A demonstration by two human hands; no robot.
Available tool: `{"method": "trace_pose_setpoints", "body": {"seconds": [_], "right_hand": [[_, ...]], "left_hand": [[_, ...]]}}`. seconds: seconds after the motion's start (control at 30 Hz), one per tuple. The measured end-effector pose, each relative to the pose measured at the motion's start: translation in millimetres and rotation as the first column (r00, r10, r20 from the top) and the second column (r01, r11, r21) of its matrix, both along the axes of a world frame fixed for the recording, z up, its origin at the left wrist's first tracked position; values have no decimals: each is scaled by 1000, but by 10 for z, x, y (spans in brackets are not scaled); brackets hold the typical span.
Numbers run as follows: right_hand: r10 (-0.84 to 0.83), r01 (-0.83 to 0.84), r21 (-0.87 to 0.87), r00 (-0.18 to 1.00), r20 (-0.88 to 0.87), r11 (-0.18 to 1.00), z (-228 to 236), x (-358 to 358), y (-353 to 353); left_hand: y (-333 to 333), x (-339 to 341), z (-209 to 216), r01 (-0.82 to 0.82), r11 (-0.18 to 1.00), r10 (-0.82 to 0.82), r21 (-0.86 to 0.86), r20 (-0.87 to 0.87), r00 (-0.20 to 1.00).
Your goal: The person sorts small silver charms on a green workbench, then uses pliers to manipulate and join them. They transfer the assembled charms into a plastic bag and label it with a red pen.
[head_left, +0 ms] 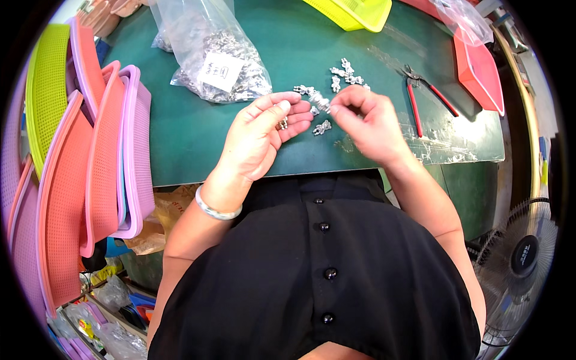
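My left hand [255,129] is turned palm up over the table's near edge, with its fingers curled and the thumb laid across them. A small silver metal figure [283,123] is held in those fingers. Close by on the right, my right hand [372,123] pinches another silver piece [322,102], which is smeared by motion. One more silver metal figure [322,128] lies on the table between the hands. Several similar figures [345,73] are scattered just beyond my right hand. A further one [304,90] rests by my left fingertips.
A clear bag [222,48] full of silver pieces lies on the green table [288,36]. Red-handled pliers [415,108] are open at the right, near a pink tray [480,72]. A yellow-green basket [354,13] stands at the back. Stacked baskets [102,162] line the left; a fan [519,258] stands lower right.
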State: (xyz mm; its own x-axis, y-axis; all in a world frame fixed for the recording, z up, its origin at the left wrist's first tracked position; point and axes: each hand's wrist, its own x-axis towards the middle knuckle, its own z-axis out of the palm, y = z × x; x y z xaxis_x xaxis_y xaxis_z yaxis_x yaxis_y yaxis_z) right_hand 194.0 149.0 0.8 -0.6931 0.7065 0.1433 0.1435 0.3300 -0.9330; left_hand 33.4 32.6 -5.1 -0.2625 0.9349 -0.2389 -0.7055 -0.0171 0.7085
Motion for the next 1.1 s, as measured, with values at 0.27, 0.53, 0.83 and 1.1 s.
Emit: {"method": "trace_pose_setpoints", "body": {"seconds": [0.27, 0.53, 0.83, 1.1], "right_hand": [[-302, 180, 353, 896, 326, 918, -19, 547, 449], [-306, 112, 623, 928, 213, 774, -13, 483, 368], [36, -168, 687, 979, 202, 707, -88, 220, 73], [12, -164, 674, 975, 224, 720, -47, 330, 104]], "left_hand": [[-115, -127, -54, 7, 988, -36, -153, -188, 981], [82, 65, -6, -91, 977, -174, -195, -964, 202], [185, 82, -31, -106, 970, -224, -218, -973, -52], [29, 151, -41, 11, 985, -170, -170, -980, 105]]}}
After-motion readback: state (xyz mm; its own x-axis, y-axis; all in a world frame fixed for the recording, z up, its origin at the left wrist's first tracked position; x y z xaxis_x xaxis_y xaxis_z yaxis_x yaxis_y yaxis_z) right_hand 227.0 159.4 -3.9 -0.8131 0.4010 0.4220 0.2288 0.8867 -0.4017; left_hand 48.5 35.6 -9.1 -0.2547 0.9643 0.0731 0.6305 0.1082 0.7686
